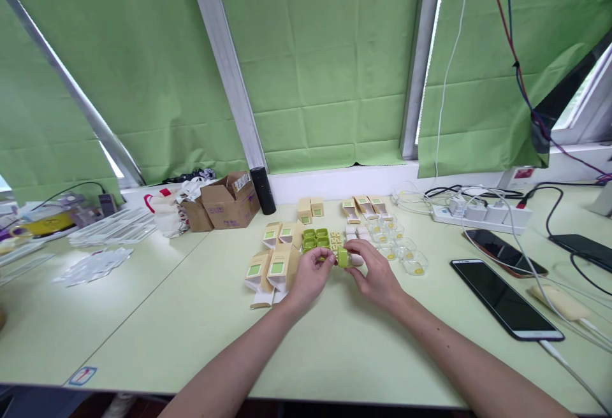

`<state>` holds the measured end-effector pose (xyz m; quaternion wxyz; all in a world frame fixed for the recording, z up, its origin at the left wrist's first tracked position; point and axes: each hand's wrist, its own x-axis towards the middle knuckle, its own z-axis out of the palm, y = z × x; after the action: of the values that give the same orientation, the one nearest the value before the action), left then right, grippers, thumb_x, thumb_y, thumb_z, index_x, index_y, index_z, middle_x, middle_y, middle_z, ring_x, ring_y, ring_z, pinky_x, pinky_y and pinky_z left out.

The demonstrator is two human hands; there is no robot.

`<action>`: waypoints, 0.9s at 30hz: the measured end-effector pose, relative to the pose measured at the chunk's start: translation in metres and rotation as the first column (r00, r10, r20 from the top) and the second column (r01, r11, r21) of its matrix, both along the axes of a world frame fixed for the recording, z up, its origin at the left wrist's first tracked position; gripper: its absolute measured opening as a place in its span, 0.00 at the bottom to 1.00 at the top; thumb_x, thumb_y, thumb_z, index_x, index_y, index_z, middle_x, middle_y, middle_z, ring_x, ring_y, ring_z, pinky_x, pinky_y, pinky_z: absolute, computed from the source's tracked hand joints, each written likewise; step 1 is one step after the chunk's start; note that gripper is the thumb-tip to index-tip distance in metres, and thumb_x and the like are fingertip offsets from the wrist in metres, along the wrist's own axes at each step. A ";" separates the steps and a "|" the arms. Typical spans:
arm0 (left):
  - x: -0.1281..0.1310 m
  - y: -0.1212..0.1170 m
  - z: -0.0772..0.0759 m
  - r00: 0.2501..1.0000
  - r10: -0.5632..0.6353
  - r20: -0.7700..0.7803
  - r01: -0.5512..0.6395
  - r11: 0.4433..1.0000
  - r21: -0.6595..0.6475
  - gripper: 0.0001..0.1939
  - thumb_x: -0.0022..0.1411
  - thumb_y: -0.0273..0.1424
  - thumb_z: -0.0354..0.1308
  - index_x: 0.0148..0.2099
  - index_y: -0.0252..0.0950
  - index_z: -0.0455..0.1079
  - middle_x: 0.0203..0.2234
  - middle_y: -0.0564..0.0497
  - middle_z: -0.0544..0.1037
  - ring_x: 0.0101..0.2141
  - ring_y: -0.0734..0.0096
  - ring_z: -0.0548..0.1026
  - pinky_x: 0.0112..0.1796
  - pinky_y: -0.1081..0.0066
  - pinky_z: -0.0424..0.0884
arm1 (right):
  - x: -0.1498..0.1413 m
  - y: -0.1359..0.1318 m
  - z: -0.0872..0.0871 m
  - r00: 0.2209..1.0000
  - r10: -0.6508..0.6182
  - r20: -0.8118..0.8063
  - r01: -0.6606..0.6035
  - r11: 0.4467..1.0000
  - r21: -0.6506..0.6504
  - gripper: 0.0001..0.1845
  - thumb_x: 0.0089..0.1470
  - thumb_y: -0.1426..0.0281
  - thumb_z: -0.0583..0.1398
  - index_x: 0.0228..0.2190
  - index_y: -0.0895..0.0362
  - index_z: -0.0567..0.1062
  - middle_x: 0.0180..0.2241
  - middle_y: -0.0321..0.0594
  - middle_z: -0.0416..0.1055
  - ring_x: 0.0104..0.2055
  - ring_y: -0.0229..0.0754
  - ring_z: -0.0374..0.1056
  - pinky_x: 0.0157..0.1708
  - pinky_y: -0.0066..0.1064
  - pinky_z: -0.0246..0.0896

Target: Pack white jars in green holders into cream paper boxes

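Between my hands, just above the table, is a small green square cup [343, 257] turned on its side. My right hand [377, 276] grips it between thumb and fingers, with a white piece [356, 260] beside it under the fingers. Close to the cup's left side, my left hand [312, 273] is closed in a pinch; whatever sits in its fingertips is too small to make out. Behind the hands stand several green square cups [322, 232], small yellow pieces [335, 237], white pieces [357, 232] and clear plastic covers with yellow centres [415, 264].
Cardboard boxes with green windows [278, 266] stand left of my hands; more boxes [367, 206] are behind. Further back are a brown carton [232, 201] and a black bottle [262, 190]. At right lie a white phone [507, 297], a dark phone [504, 252], cables and a power strip [480, 219].
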<state>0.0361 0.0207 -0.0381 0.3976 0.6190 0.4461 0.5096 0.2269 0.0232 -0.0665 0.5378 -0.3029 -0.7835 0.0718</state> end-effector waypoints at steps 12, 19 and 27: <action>-0.001 0.002 -0.001 1.000 0.010 0.013 -0.010 1.000 -0.022 0.13 0.58 0.42 0.65 0.35 0.36 0.75 0.31 0.49 0.81 0.33 0.65 0.79 0.39 0.67 0.75 | 0.000 -0.001 0.002 1.000 -0.007 -0.012 0.007 1.000 -0.012 0.25 0.59 0.78 0.61 0.56 0.51 0.70 0.53 0.49 0.75 0.56 0.55 0.74 0.53 0.51 0.76; -0.001 0.002 -0.001 1.000 0.005 0.016 -0.004 1.000 -0.028 0.14 0.58 0.43 0.66 0.35 0.36 0.75 0.31 0.49 0.81 0.33 0.66 0.78 0.38 0.68 0.75 | 0.001 0.000 0.002 1.000 -0.010 -0.010 0.010 1.000 -0.012 0.26 0.58 0.79 0.60 0.56 0.51 0.70 0.53 0.48 0.75 0.56 0.54 0.73 0.54 0.50 0.75; -0.002 0.003 -0.001 0.999 0.001 0.032 -0.001 1.000 -0.023 0.16 0.57 0.43 0.68 0.35 0.35 0.76 0.31 0.48 0.83 0.33 0.64 0.79 0.38 0.67 0.76 | 0.002 0.000 0.002 1.000 -0.009 -0.012 0.008 1.000 -0.022 0.25 0.58 0.78 0.60 0.56 0.51 0.69 0.52 0.48 0.75 0.55 0.54 0.73 0.53 0.51 0.75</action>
<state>0.0337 0.0239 -0.0390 0.4115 0.6059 0.4456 0.5147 0.2286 0.0232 -0.0648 0.5396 -0.3116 -0.7781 0.0800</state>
